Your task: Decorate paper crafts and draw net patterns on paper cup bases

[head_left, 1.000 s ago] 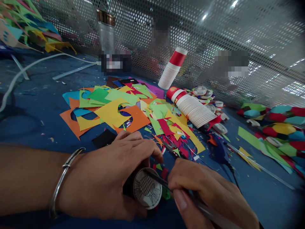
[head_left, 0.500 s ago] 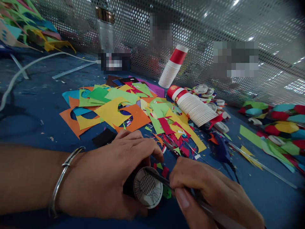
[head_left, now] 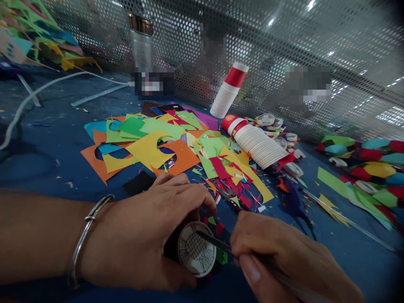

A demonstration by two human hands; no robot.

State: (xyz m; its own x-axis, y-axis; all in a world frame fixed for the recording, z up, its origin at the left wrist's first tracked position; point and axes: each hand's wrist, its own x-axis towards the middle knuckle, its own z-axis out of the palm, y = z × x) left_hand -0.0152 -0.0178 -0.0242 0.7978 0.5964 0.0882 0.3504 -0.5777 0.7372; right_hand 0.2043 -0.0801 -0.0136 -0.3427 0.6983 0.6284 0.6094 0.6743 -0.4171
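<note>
Pen (head_left: 217,243) (head view, only cam): tip at or nr upper part of inked grid; contact can't be confirmed. IMO light pressure, short strokes, even gaps.
Cup-like piece (head_left: 198,251): dark side, round white face w/ grid in mid + lines out toward rim. Lies btw both hands, face to pen.
L hand (head_left: 148,231): clamped round dark side, fingers over top, thumb low; face sits just R of grip, mostly uncovered. Best firm but no squash; turning piece prob. beats twisting wrist.
R hand (head_left: 284,256): thumb + fingers together on barrel; piece past tip, to L.
Scraps (head_left: 147,149): pile on blue table (head_left: 34,168), beyond hands.
</note>
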